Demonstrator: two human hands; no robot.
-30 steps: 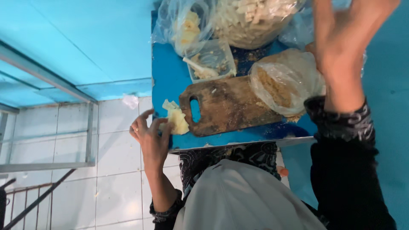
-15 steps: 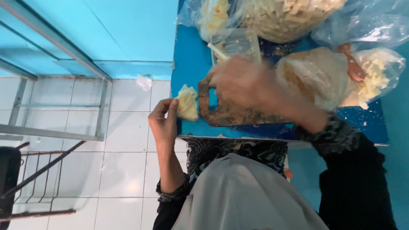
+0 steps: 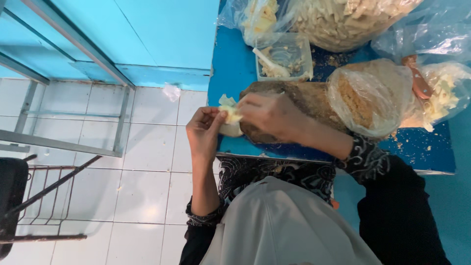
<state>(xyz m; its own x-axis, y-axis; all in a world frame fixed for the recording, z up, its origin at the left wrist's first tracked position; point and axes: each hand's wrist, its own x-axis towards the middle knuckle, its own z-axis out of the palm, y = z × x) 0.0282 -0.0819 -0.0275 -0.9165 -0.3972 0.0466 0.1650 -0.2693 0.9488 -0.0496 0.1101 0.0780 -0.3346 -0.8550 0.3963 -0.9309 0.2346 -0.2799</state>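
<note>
A pale yellow food piece [image 3: 229, 118] sits at the blue table's [image 3: 230, 68] left edge, pinched between both hands: the left hand [image 3: 205, 132] clasps it from outside, the right hand [image 3: 267, 115] grips it from over the wooden cutting board [image 3: 314, 100]. Half a second earlier the right hand was blurred, crossing the board; now it has reached the piece.

1. The right hand [image 3: 267, 115] was motion-blurred and hid the near end of the wooden board [image 3: 309, 100].
2. The big bag of pale pieces [image 3: 343, 19] ran off the top edge.
3. The black chair [image 3: 12, 196] was cut off at left.
</note>
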